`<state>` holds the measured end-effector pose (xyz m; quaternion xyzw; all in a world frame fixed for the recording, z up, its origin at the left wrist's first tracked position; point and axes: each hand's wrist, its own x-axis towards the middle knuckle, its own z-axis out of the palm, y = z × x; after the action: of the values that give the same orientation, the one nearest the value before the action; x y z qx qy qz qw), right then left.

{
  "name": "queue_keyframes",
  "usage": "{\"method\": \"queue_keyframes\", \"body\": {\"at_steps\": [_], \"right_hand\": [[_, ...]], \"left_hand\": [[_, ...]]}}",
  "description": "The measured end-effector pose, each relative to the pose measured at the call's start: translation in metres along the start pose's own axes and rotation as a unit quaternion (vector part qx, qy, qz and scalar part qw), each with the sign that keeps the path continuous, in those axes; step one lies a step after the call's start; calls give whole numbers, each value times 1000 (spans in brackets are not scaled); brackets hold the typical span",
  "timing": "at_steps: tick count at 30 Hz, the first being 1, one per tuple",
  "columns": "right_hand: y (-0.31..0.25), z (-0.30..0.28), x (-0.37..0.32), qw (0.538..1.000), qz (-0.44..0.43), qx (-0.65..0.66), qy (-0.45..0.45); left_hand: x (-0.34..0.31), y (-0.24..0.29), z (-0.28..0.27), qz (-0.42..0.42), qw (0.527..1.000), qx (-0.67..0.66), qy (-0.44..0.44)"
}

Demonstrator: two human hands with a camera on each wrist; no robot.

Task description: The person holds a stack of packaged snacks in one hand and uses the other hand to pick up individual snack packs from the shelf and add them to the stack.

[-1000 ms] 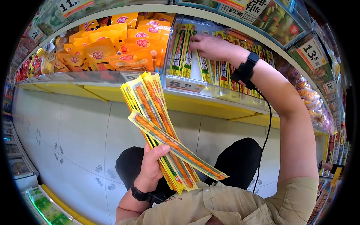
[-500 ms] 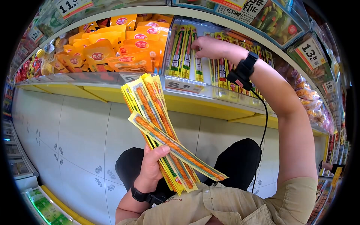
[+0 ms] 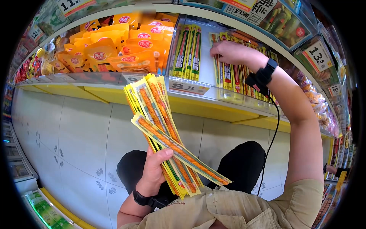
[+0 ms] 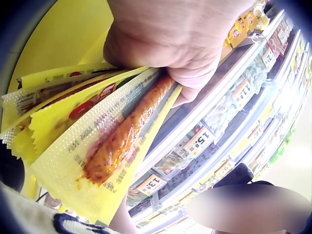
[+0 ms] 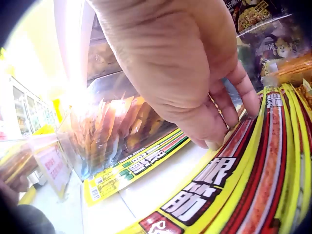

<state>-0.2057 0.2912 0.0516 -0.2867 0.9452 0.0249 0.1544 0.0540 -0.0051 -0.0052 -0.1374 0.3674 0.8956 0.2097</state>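
Note:
In the head view the left hand (image 3: 155, 167) grips a fanned bundle of long yellow snack packs (image 3: 152, 110), one pack lying crosswise over the others. The left wrist view has the pack ends (image 4: 117, 141) jutting from under that hand. My right hand (image 3: 238, 53) is in the clear shelf bin, its fingertips at the left edge of the red-and-yellow packs (image 3: 228, 76). In the right wrist view the thumb and fingers (image 5: 212, 141) touch the end pack (image 5: 204, 185); whether they pinch it is unclear. Green-and-yellow packs (image 3: 187, 53) lie along the bin's left side.
Orange snack bags (image 3: 101, 53) fill the compartment to the left. A price tag (image 3: 188, 87) is on the bin's front edge. Below the shelf are the tiled floor (image 3: 84, 129) and the person's dark-clothed knees. A black cable (image 3: 275, 126) hangs from the right wrist device.
The right hand has moved right, from the green-and-yellow packs to the red-and-yellow ones. A pack that was under its fingers now lies beside the left group. The left hand keeps its grip.

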Motion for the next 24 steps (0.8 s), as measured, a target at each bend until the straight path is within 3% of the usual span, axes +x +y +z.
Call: {"method": "queue_keyframes", "body": {"at_steps": [11,20,23,24], "right_hand": [[-23,-4,-8,996,14,-86,10],[9,5,7,992,126,-2,6],[9,-10,-2,936,214,278,17],[13,-9,-5,917,198,345,35]], "left_hand": [[-1,0,1,0,1000,3,2],[-2,2,2,0,1000,1,6],[-3,3,0,-1,1000,-2,1],[-3,3,-1,-4,1000,-2,-2]]}}
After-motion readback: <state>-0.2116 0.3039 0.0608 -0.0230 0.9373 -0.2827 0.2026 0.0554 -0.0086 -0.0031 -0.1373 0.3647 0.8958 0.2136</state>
